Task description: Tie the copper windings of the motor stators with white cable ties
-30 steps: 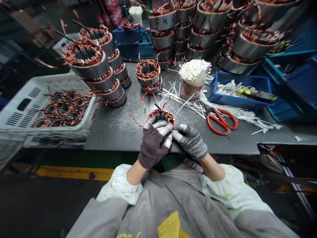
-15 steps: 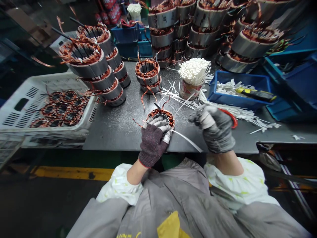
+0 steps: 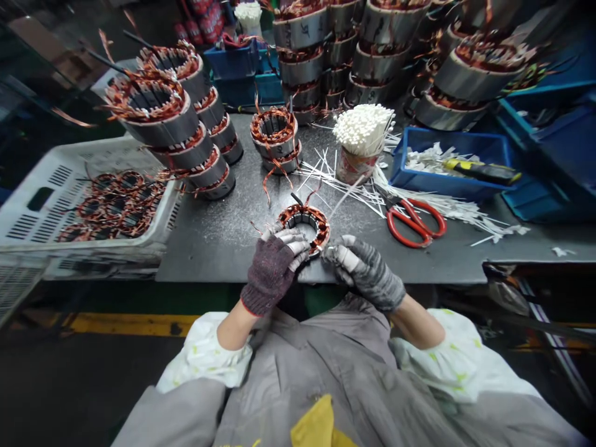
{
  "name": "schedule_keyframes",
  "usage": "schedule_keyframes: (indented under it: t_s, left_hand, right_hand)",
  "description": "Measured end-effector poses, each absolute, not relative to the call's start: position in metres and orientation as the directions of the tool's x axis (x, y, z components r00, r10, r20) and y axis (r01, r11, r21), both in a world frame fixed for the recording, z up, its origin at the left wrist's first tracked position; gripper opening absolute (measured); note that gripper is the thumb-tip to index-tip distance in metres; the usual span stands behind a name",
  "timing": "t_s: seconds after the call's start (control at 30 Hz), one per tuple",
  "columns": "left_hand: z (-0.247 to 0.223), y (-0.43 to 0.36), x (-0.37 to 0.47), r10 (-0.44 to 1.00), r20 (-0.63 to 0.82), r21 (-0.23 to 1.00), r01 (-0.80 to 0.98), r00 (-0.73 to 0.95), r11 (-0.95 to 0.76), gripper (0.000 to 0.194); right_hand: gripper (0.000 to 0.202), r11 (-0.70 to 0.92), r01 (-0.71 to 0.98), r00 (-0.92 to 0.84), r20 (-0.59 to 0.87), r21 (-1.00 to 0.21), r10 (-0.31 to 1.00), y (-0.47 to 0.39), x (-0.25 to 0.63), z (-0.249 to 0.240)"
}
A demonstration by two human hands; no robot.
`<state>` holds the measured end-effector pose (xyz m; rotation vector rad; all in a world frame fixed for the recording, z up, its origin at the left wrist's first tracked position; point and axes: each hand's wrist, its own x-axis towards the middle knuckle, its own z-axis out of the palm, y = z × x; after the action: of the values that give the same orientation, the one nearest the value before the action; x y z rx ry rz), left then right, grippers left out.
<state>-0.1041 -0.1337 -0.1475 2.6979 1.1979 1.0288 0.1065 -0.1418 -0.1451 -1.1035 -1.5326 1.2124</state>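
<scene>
A small copper-wound ring (image 3: 319, 222) lies near the front edge of the grey table. My left hand (image 3: 275, 264), in a dark maroon glove with whitish fingertips, grips the ring's lower left rim. At its lower right rim, my right hand (image 3: 361, 267), in a grey glove, pinches a white strip (image 3: 343, 200) that slants up and away from the ring. Red-handled scissors (image 3: 416, 223) rest on the table to the right of the ring. Behind it stands a can (image 3: 356, 166) packed with white ties (image 3: 364, 129).
Stacked wound rings (image 3: 162, 127) stand at the left, more (image 3: 300, 34) at the back. A white crate (image 3: 28, 217) holds wound rings. A blue bin (image 3: 447, 180) with a yellow-black cutter (image 3: 482, 171) sits at right. Loose white strips lie around the can.
My right hand has moved left and down to the ring, uncovering the scissors. My left hand has slid left, showing the ring's opening. The white strip now slants upward.
</scene>
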Motion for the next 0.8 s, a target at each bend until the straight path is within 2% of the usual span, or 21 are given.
schedule_keyframes:
  t_s: [0.17,0.23,0.33,0.47,0.57,0.67,0.8]
  left_hand:
    - [-0.147,-0.147,-0.094,0.634,0.536,0.268,0.600,0.558,-0.754,0.023]
    - [-0.143,-0.152,-0.095,0.638,0.494,0.222,0.623,0.591,-0.750,0.030]
    - [-0.135,-0.149,-0.103,0.576,0.488,0.067,0.630,0.656,-0.774,0.033]
    - [-0.121,-0.128,-0.107,0.436,0.470,-0.171,0.563,0.767,-0.808,0.019]
    - [-0.110,-0.111,-0.102,0.399,0.389,-0.258,0.514,0.830,-0.818,0.015]
    - [-0.104,-0.105,-0.098,0.388,0.296,-0.228,0.459,0.873,-0.859,0.018]
    - [-0.108,-0.112,-0.109,0.407,0.271,-0.091,0.444,0.872,-0.891,0.021]
  right_hand:
    - [0.025,0.367,0.337,-0.186,0.321,-0.867,0.929,-0.128,0.117,-0.138]
    - [0.030,0.396,0.367,-0.191,0.349,-0.841,0.918,-0.128,0.122,-0.136]
    - [0.044,0.425,0.413,-0.277,0.334,-0.805,0.901,-0.140,0.124,-0.137]
    - [0.029,0.449,0.522,-0.351,0.297,-0.725,0.888,-0.146,0.117,-0.143]
    - [0.029,0.407,0.573,-0.348,0.238,-0.711,0.907,-0.135,0.115,-0.143]
    - [0.025,0.399,0.595,-0.371,0.201,-0.698,0.906,-0.124,0.116,-0.139]
    - [0.020,0.371,0.633,-0.341,0.186,-0.679,0.922,-0.122,0.112,-0.137]
